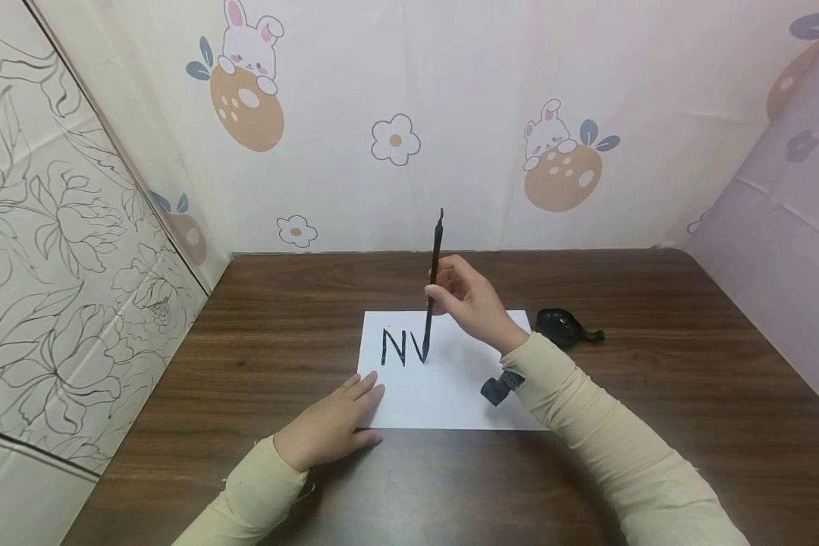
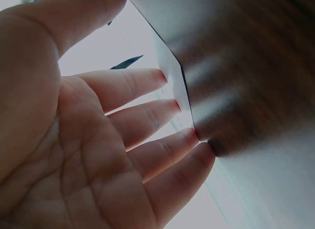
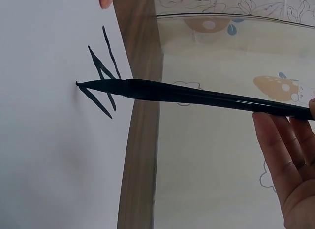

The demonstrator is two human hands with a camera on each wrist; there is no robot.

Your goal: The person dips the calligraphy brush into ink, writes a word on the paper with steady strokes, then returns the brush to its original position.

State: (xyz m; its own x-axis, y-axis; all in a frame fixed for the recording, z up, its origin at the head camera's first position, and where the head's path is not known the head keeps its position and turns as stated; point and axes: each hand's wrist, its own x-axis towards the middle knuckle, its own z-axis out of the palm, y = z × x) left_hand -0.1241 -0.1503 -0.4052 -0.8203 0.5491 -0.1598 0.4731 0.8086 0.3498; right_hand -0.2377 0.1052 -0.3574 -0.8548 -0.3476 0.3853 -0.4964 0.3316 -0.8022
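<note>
My right hand point(image 1: 471, 299) holds a black writing brush point(image 1: 434, 258) nearly upright, pinched along the handle. The brush tip point(image 3: 93, 85) touches the white paper point(image 1: 464, 394), at the lower end of a slanting stroke point(image 3: 96, 102). To the left of that stroke stands a black letter N point(image 1: 393, 349). The left hand point(image 1: 334, 419) lies at the paper's left edge with its fingers straight, fingertips on the sheet and thumb near the lower left corner. In the left wrist view its fingers point(image 2: 142, 118) stretch over the paper's edge.
A black gourd-shaped object point(image 1: 560, 326) sits on the brown wooden table point(image 1: 280, 326), just right of the paper. Behind the table hangs a curtain point(image 1: 450, 91) with rabbits and flowers, and a flower-patterned panel point(image 1: 75, 205) rises on the left.
</note>
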